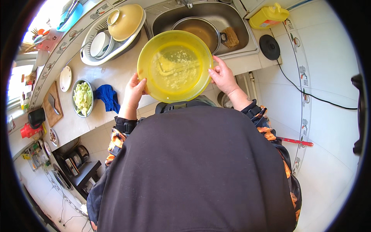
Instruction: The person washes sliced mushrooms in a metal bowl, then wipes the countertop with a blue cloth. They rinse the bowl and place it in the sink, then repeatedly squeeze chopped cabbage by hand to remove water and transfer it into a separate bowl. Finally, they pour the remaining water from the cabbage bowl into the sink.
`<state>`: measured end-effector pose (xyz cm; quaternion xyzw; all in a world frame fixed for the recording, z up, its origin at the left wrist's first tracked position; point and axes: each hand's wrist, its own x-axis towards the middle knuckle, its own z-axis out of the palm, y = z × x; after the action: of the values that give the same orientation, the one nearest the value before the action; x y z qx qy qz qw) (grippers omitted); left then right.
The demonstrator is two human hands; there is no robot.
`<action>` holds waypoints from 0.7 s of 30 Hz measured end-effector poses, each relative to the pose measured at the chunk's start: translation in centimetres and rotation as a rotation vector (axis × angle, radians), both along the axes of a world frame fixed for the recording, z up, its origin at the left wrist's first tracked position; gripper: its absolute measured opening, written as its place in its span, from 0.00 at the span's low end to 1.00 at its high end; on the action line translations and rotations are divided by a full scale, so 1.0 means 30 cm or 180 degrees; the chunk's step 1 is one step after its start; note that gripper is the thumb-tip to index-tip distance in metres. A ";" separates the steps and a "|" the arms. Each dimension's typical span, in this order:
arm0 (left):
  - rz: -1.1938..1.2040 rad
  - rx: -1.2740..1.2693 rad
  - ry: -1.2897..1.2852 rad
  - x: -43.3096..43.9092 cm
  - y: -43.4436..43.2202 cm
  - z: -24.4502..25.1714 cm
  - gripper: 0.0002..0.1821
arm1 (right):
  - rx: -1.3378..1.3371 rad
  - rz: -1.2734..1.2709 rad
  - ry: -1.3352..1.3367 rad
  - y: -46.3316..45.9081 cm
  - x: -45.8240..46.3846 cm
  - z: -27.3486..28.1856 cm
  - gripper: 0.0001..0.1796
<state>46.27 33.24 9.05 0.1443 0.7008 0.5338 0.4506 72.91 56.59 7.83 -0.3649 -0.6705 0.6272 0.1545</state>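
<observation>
Both hands hold a translucent yellow plastic basin (175,97) by its rim, in front of the sink. My left hand (135,92) grips the basin's left side, its thumb on the rim; my right hand (223,76) grips the right side. Pale crumbs or flakes and a wet-looking patch lie in the basin; whether it holds liquid is hard to tell. Beyond it, a dark-handled metal pan (200,32) with cloudy brownish liquid stands in the stainless steel sink (245,43), partly hidden by the basin. A brown scrubbing pad (231,37) lies beside the pan.
Left on the counter are a dish rack (85,56) with bowls, a bowl of cut pale-green vegetable (83,98), a blue cloth (107,97), a plate (66,79), and a knife (53,103) on a wooden board (55,87). A yellow jug (265,18) and a black corded base (269,47) stand right.
</observation>
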 end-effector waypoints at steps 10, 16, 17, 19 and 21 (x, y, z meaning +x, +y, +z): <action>-0.0101 0.0112 -0.0007 -0.017 0.008 0.010 0.21 | 0.0107 -0.0362 0.0189 -0.046 -0.028 -0.060 0.29; -0.0144 0.0125 0.0095 -0.027 0.011 -0.001 0.24 | -0.0037 -0.0185 -0.0003 -0.023 -0.032 -0.037 0.29; -0.0123 0.0134 0.0065 -0.026 0.012 -0.002 0.24 | -0.0041 -0.0185 -0.0049 -0.019 -0.035 -0.032 0.29; -0.0086 0.0161 0.0054 -0.023 0.016 -0.005 0.24 | -0.0124 -0.0205 0.0057 -0.010 -0.045 -0.023 0.29; -0.0055 0.0175 0.0067 -0.016 0.021 -0.008 0.24 | -0.0175 -0.0189 0.0075 -0.003 -0.047 -0.015 0.29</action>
<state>45.79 33.86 8.81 0.1683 0.6893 0.5474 0.4437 71.49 56.48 7.36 -0.3813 -0.6400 0.6448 0.1708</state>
